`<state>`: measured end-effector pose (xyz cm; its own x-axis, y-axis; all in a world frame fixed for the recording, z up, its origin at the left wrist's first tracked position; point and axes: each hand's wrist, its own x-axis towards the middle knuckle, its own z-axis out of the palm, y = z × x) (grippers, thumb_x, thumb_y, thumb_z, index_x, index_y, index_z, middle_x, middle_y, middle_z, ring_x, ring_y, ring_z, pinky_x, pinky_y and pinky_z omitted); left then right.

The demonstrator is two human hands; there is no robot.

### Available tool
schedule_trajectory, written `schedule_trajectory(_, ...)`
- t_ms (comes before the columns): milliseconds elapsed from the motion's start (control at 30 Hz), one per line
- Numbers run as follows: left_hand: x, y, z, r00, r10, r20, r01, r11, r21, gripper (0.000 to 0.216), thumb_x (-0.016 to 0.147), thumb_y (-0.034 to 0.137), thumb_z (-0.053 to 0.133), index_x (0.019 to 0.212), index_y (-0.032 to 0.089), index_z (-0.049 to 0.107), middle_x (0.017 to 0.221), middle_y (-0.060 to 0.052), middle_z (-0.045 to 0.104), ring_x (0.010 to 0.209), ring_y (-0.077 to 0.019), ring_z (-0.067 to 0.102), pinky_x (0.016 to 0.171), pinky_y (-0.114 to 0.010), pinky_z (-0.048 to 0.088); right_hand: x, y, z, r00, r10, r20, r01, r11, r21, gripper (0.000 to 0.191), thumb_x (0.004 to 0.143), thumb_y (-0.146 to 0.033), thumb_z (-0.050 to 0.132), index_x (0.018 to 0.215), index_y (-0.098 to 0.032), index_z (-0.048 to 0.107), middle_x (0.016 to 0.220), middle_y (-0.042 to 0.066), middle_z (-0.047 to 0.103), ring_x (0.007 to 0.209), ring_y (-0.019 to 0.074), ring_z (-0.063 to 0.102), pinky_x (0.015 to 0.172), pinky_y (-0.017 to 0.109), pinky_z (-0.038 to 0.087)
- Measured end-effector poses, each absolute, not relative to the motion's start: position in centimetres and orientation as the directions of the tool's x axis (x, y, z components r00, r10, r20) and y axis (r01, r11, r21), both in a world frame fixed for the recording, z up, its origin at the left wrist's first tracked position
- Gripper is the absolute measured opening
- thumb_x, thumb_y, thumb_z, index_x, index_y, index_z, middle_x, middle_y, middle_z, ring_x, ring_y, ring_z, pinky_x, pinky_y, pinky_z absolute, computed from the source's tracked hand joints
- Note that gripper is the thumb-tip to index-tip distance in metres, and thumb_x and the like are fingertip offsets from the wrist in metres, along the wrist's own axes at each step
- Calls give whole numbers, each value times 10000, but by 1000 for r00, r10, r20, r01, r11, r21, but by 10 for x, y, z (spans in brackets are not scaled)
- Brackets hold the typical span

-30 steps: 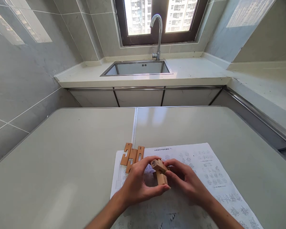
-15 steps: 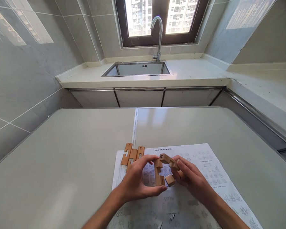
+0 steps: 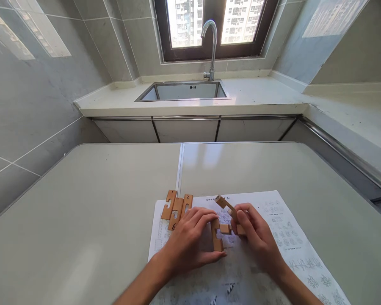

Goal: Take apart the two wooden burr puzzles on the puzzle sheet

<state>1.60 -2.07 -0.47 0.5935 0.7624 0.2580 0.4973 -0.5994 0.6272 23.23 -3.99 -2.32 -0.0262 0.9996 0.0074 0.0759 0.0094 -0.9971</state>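
Note:
My left hand pinches a notched wooden puzzle piece between thumb and fingers, holding it down on a printed paper sheet. My right hand grips a second flat wooden piece that tilts up and away from the first. A small wooden block end shows between the two hands. Three more flat numbered pieces lie side by side at the sheet's upper left corner, just beyond my left fingers.
The sheet lies on a pale table with a seam down its middle. Beyond it runs a counter with a steel sink and a tap under a window. Tiled walls stand on both sides.
The pieces that were joined in both hands have come apart. Both hands have dropped to the sheet, and the right hand has swung its piece up and back.

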Motion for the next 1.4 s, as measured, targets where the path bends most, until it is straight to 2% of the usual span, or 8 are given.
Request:
schedule_trajectory(200, 19, -23, -14, 536, 787, 305, 634, -614, 471, 674, 752, 438, 890, 1298, 219, 559, 1417, -173, 597, 1408, -401, 494, 1144, -583, 484, 229, -44, -32, -130, 987, 99, 316, 136, -939, 236, 1089, -470, 447, 1068, -257, 545, 805, 23, 708, 631, 198, 643, 603, 304, 495)
schedule_trajectory(300, 20, -22, -14, 543, 789, 287, 650, -611, 452, 697, 808, 474, 845, 1359, 186, 530, 1393, -192, 606, 1398, -391, 506, 1149, -571, 485, 228, -46, -32, -188, 979, 80, 320, 138, -938, 211, 1101, -449, 416, 1082, -270, 527, 725, -11, 675, 581, 195, 643, 570, 293, 480)
schedule_trajectory(400, 20, -22, -14, 544, 795, 268, 656, -602, 456, 619, 809, 464, 849, 1293, 199, 569, 1374, -174, 620, 1391, -386, 513, 1142, -563, 492, 226, -47, -31, -204, 975, 86, 298, 146, -944, 203, 1100, -446, 427, 1065, -269, 521, 777, -6, 690, 576, 179, 640, 558, 283, 463)
schedule_trajectory(567, 20, -22, -15, 549, 792, 267, 642, -604, 471, 654, 784, 429, 876, 1319, 233, 556, 1391, -138, 625, 1392, -389, 516, 1149, -584, 479, 229, -41, -28, 3, 997, 81, 300, 76, -951, 273, 1091, -498, 429, 1023, -257, 538, 836, 14, 702, 576, 166, 603, 577, 283, 480)
schedule_trajectory(733, 20, -23, -15, 576, 780, 245, 644, -618, 451, 768, 808, 351, 869, 1457, 240, 474, 1417, -130, 618, 1383, -369, 524, 1166, -576, 464, 239, -32, -30, 149, 984, 100, 545, 3, -839, 342, 1074, -550, 436, 946, -257, 557, 657, -25, 602, 540, 178, 555, 548, 283, 422)
schedule_trajectory(967, 26, -26, -14, 715, 639, 284, 563, -767, 309, 514, 957, 180, 691, 1435, 324, 574, 1588, -94, 481, 1462, -318, 444, 1162, -505, 478, 242, -29, -42, 80, 979, 189, 714, 76, -696, 346, 1054, -534, 468, 876, -250, 555, 592, -46, 614, 479, 171, 587, 526, 269, 378)
schedule_trajectory(1200, 32, -26, -21, 621, 660, 422, 591, -748, 301, 220, 956, 204, 712, 1167, 250, 676, 1376, -82, 654, 1357, -294, 545, 1123, -471, 499, 238, -29, -42, -44, 963, 266, 751, 207, -627, 360, 1059, -495, 475, 825, -236, 562, 540, -58, 591, 437, 148, 554, 512, 255, 339)
schedule_trajectory(1400, 28, -20, -19, 545, 702, 459, 646, -700, 304, 100, 945, 189, 681, 1017, 225, 620, 1287, -94, 684, 1290, -303, 589, 1054, -484, 522, 230, -33, -43, -146, 934, 327, 787, 310, -533, 343, 1057, -422, 489, 791, -218, 560, 524, -42, 599, 426, 136, 553, 516, 262, 286)
